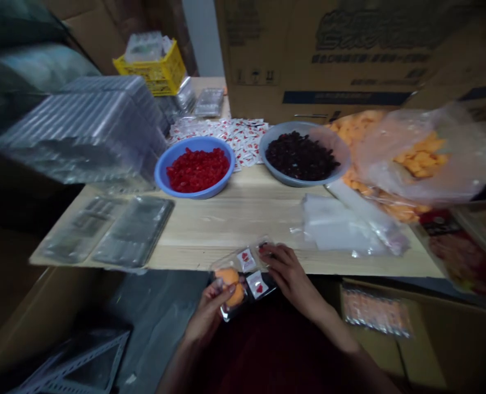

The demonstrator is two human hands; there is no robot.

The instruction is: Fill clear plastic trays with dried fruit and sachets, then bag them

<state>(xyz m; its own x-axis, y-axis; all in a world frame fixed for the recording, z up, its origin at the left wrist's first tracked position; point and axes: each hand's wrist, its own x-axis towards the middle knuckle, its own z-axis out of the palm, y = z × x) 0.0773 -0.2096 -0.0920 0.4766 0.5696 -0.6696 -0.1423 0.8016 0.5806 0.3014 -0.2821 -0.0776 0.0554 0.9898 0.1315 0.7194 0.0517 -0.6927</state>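
A small clear plastic tray sits at the table's near edge, holding orange pieces, red bits and small white sachets with red print. My left hand grips its lower left end, fingers closed round it over the orange pieces. My right hand presses on its right end with curled fingers. A blue bowl of red pieces and a grey bowl of dark dried fruit stand further back on the wooden table.
Stacks of empty clear trays fill the left, with flat ones near the edge. Loose sachets lie between the bowls. Bags of orange pieces, clear bags, a yellow crate and cardboard boxes surround.
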